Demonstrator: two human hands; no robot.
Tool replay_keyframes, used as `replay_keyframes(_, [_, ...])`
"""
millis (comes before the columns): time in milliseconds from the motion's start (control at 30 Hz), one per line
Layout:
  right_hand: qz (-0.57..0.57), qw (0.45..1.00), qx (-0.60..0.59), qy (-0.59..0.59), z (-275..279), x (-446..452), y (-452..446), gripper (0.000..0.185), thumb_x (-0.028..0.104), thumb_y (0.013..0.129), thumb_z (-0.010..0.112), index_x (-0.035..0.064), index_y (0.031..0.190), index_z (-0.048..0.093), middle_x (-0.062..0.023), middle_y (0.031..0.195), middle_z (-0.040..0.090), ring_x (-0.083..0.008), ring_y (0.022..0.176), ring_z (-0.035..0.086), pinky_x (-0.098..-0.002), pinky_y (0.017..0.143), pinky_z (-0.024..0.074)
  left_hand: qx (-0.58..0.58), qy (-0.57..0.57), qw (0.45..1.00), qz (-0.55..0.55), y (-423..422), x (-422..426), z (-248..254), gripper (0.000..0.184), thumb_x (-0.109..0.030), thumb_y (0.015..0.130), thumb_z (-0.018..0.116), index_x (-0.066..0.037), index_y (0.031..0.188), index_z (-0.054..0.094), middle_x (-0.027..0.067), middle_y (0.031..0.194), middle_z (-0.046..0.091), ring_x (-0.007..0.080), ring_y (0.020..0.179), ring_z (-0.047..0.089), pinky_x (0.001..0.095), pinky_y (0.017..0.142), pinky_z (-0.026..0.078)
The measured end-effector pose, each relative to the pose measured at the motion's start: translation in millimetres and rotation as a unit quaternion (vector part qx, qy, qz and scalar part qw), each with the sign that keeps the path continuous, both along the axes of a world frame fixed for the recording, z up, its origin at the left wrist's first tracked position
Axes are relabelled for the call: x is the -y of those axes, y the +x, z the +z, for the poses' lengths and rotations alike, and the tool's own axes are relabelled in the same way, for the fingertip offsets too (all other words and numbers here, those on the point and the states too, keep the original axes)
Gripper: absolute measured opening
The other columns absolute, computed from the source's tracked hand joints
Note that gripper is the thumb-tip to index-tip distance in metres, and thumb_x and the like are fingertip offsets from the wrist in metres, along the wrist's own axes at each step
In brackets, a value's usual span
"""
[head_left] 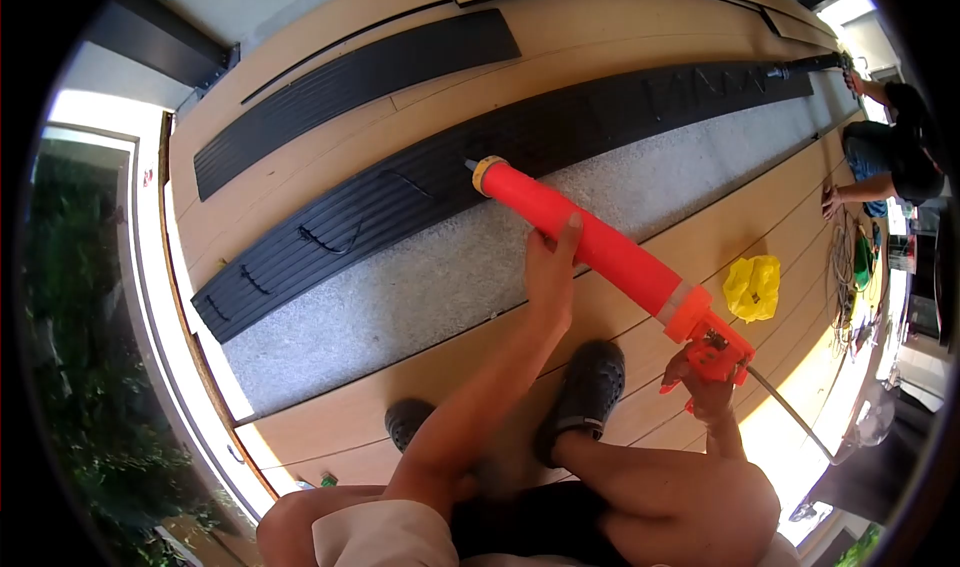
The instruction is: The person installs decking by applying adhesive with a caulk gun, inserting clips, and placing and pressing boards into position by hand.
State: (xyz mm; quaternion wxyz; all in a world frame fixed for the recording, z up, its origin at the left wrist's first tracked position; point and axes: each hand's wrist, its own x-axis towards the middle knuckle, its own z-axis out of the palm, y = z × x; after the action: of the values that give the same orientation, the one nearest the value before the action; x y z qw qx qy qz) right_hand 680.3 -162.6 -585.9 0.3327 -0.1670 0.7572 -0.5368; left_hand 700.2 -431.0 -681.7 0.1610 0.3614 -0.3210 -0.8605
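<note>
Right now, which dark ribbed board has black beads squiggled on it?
The longer board, overlapped in view by the red gun; the shorter board, farther off, shows none.

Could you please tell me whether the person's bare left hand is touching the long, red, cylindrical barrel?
Touching: the head view shows the left hand supporting the red barrel, its thumb lying against the side.

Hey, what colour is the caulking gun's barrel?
The caulking gun's barrel is bright orange-red, shown in the head view.
</note>
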Motion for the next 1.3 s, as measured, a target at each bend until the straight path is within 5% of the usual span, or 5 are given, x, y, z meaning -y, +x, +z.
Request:
replay_keyframes(233, [-0.020,0.999,0.002,0.033,27,-13,13,0.010,0.005,0.089,0.062,-0.0018,0.088,0.056,-0.0114,0.074,0.064,-0.0197,0.064,0.064,-0.0309,0.060,0.0530,-0.006,0.026,1.000,0.011,15,-29,6,0.045,-0.033,0.096,0.062,-0.001,0.126,0.050,0.0078,0.116,0.059,0.0162,0.103,0.058,0.0325,0.091,0.047])
replay_keyframes(533, [0.250,0.958,0.138,-0.030,57,11,87,0.010,0.006,0.090,0.063,-0.0010,0.094,0.057,-0.0092,0.077,0.064,-0.0171,0.069,0.063,-0.0304,0.064,0.0525,0.052,-0.053,0.972,0.224,37,27,15,0.044,-0.029,0.095,0.061,0.000,0.126,0.048,0.0082,0.114,0.056,0.0172,0.103,0.053,0.0328,0.094,0.042])
replay_keyframes(800, [0.118,0.991,0.030,-0.051,-24,112,4,0.012,0.006,0.091,0.064,-0.0003,0.099,0.059,-0.0073,0.080,0.063,-0.0149,0.074,0.063,-0.0299,0.067,0.0521,0.069,-0.055,0.967,0.241,72,78,-3,0.040,-0.025,0.096,0.059,0.003,0.123,0.046,0.0101,0.112,0.056,0.0179,0.099,0.054,0.0331,0.089,0.045])
replay_keyframes(1067, [0.018,0.997,0.072,0.005,23,60,-11,0.021,0.000,0.085,0.067,-0.0030,0.103,0.056,-0.0090,0.077,0.063,-0.0160,0.069,0.063,-0.0306,0.062,0.0553,0.049,0.030,0.978,0.202,61,17,0,0.040,-0.027,0.097,0.060,0.001,0.123,0.050,0.0092,0.111,0.058,0.0188,0.099,0.055,0.0325,0.090,0.044])
replay_keyframes(1300, [0.215,0.975,0.019,-0.057,-38,93,-12,0.028,0.010,0.091,0.065,-0.0005,0.115,0.057,-0.0093,0.101,0.065,-0.0202,0.094,0.064,-0.0373,0.084,0.0546,0.083,-0.026,0.930,0.358,85,62,14,0.042,-0.030,0.096,0.058,0.002,0.123,0.050,0.0090,0.111,0.057,0.0174,0.099,0.054,0.0325,0.089,0.044])
